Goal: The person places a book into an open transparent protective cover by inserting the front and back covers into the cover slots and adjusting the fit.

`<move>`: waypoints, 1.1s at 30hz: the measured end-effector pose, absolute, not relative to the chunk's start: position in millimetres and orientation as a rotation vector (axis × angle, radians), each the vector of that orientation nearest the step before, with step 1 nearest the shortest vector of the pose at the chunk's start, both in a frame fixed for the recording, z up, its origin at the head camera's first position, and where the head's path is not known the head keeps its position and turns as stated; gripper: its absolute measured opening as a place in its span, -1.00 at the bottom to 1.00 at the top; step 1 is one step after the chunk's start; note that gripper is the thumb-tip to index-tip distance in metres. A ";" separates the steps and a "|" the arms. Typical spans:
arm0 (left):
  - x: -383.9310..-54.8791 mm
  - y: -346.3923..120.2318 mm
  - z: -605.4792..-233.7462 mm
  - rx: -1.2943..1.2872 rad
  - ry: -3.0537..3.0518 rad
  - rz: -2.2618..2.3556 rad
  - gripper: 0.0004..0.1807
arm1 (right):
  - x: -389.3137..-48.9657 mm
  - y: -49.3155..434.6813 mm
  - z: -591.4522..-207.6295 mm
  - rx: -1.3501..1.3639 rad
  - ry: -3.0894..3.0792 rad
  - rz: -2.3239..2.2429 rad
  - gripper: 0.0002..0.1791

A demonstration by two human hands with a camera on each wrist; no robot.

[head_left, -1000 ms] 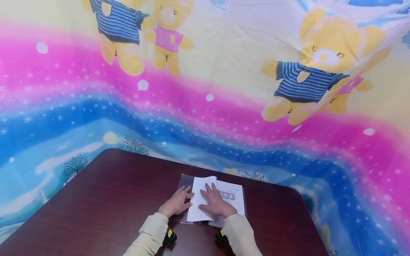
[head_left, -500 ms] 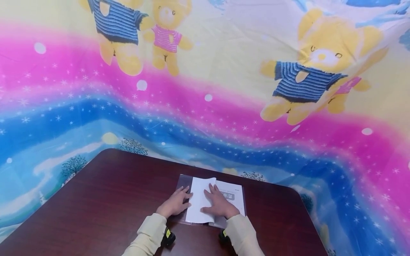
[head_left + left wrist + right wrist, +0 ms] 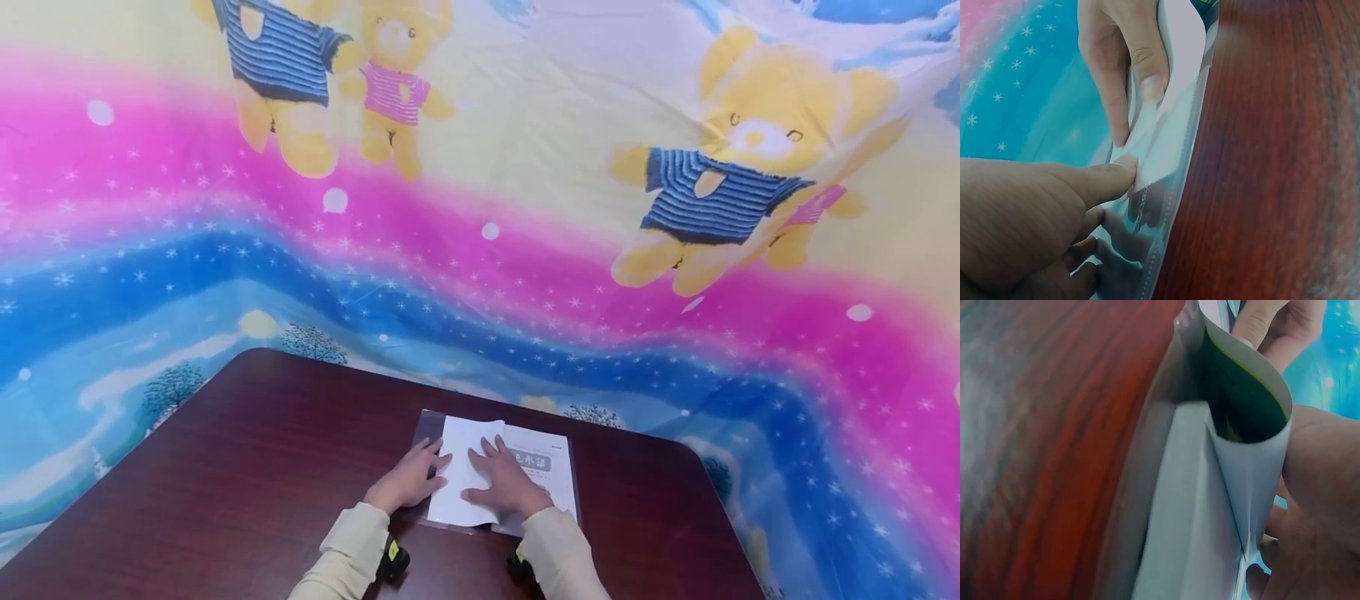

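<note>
A book [image 3: 557, 487] lies on the table with its front cover [image 3: 463, 429] turned over to the left, white inside up. Beneath it a clear plastic book cover [image 3: 429, 427] sticks out on the left. My left hand [image 3: 411, 477] rests at the cover's left edge, fingers spread over the plastic; its thumb [image 3: 1107, 181] touches the white edge in the left wrist view. My right hand [image 3: 510, 482] presses flat on the white cover near the fold, fingers straight. In the right wrist view the cover bulges up in a loop beside the thick page block [image 3: 1179, 487], its green outer side showing inside.
The dark red-brown table [image 3: 262, 467] stretches to both sides of the book. A hanging cloth [image 3: 480, 275] printed with bears and snowflakes closes off the back. Black wrist cameras [image 3: 393, 560] sit under both cuffs.
The white cover has shifted a little to the left and its curled far edge lies flatter. My right hand slid right, then came back left. The left hand has barely moved.
</note>
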State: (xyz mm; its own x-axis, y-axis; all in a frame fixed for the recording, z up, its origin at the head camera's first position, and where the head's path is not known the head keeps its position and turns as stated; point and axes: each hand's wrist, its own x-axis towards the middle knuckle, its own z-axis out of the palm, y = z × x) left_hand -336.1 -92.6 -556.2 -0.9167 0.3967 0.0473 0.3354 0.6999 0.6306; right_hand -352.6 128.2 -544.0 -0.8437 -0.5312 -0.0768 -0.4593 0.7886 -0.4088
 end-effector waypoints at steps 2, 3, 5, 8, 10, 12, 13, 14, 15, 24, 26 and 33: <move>-336.4 -92.4 -555.9 0.621 2.816 1.011 -0.50 | -352.4 127.3 -545.4 -0.790 2.799 -0.563 -0.18; -336.8 -92.2 -555.9 0.626 2.820 1.009 -0.50 | -352.5 126.8 -545.9 -0.807 2.805 -0.569 -0.18; -337.0 -91.5 -556.0 0.627 2.825 1.010 -0.50 | -352.9 126.6 -547.9 -0.827 2.816 -0.568 -0.19; -337.5 -90.8 -557.8 0.612 2.829 1.010 -0.50 | -353.8 125.8 -549.2 -0.843 2.816 -0.585 -0.19; -337.5 -90.4 -558.9 0.601 2.830 1.006 -0.50 | -354.2 124.9 -549.6 -0.834 2.809 -0.581 -0.19; -337.7 -89.8 -560.4 0.595 2.831 1.003 -0.50 | -354.0 123.7 -549.3 -0.822 2.803 -0.578 -0.18; -337.8 -89.4 -560.6 0.596 2.836 1.000 -0.51 | -353.8 123.2 -549.4 -0.811 2.803 -0.577 -0.18; -337.8 -89.0 -560.7 0.595 2.840 0.994 -0.51 | -353.5 122.5 -549.3 -0.796 2.802 -0.580 -0.18; -337.8 -88.5 -560.9 0.591 2.841 0.992 -0.51 | -353.2 121.9 -549.2 -0.788 2.801 -0.587 -0.18; -334.1 -84.1 -559.0 0.598 2.863 0.974 -0.53 | -347.8 114.1 -547.9 -0.699 2.790 -0.626 -0.18; -334.0 -83.9 -558.6 0.595 2.871 0.971 -0.53 | -347.5 112.4 -546.9 -0.696 2.792 -0.625 -0.18; -333.9 -84.9 -556.6 0.616 2.900 0.942 -0.53 | -350.5 115.8 -548.3 -0.740 2.775 -0.624 -0.17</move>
State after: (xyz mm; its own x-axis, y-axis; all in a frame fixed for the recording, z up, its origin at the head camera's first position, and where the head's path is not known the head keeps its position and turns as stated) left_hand -333.9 -84.9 -556.6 -0.9211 0.3785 0.0912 0.3599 0.7384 0.5703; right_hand -350.5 115.8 -548.3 -0.8539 -0.5135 -0.0845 -0.4280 0.7852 -0.4476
